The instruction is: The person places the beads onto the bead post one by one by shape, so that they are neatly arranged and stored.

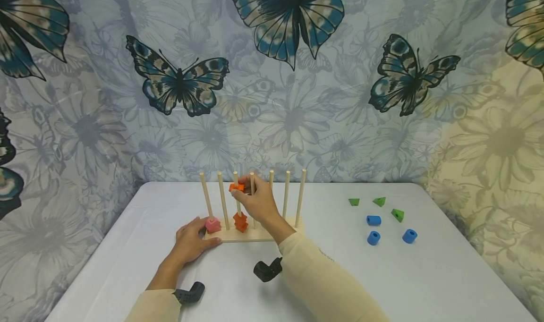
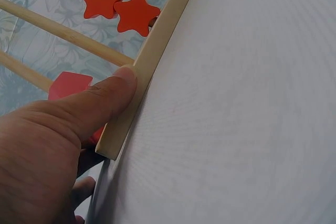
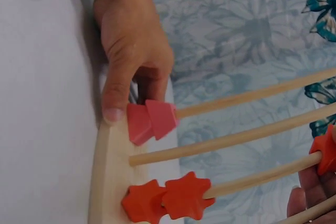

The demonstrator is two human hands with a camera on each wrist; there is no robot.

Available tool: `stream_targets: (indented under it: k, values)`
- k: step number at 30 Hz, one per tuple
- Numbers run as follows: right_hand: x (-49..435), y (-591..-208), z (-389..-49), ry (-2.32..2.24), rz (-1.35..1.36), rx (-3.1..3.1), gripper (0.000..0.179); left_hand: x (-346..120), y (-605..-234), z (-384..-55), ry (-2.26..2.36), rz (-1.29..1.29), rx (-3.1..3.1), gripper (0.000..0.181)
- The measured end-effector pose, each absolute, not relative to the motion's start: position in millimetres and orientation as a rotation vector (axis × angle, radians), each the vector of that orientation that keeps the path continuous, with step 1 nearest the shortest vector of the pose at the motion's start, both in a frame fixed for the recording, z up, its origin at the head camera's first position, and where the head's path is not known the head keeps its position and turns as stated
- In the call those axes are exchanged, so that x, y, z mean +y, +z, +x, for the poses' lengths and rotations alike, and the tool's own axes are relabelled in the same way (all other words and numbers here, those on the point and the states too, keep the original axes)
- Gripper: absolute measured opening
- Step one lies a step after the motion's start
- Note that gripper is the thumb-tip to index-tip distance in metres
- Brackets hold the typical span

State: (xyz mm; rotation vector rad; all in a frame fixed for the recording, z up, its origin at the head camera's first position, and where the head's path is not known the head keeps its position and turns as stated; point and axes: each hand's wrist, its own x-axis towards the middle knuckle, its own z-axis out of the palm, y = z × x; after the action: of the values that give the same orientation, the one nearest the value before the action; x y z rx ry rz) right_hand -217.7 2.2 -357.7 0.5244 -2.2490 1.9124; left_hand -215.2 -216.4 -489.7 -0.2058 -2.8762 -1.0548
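Note:
A wooden peg board [image 1: 250,236] with several upright pegs stands on the table. My left hand [image 1: 190,240] grips its left end, the thumb on the front edge and the other fingers partly hidden behind. Near the top of the third peg from the left, my right hand [image 1: 260,201] pinches an orange star bead [image 3: 325,151], with the peg's tip showing above it. Two more orange star beads [image 3: 186,196] are stacked at the foot of that peg. On the leftmost peg sit two pink angular beads [image 3: 161,119], close beside my left hand.
Right of the board lie three green triangular beads [image 1: 397,215] and three blue cylinder beads [image 1: 373,238]. Black curved wrist mounts [image 1: 267,270] stick out from both sleeves. A butterfly-patterned cloth [image 1: 293,123] hangs behind the white table [image 1: 331,265].

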Motion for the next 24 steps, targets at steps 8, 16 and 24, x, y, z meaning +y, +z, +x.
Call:
stream_targets:
  k: [8, 16, 24]
  values:
    - [3, -392, -232, 1.904, 0.468, -2.286, 0.026, -216, -491, -216, -1.051, -0.186, -2.888, 0.074]
    - [4, -407, -227, 1.856, 0.397, -2.376, 0.023, -216, -491, -216, -1.045, -0.181, -2.885, 0.075]
    - [5, -417, -226, 1.793, 0.388, -2.403, 0.02, -216, -491, -217, -1.025, -0.191, -2.885, 0.074]
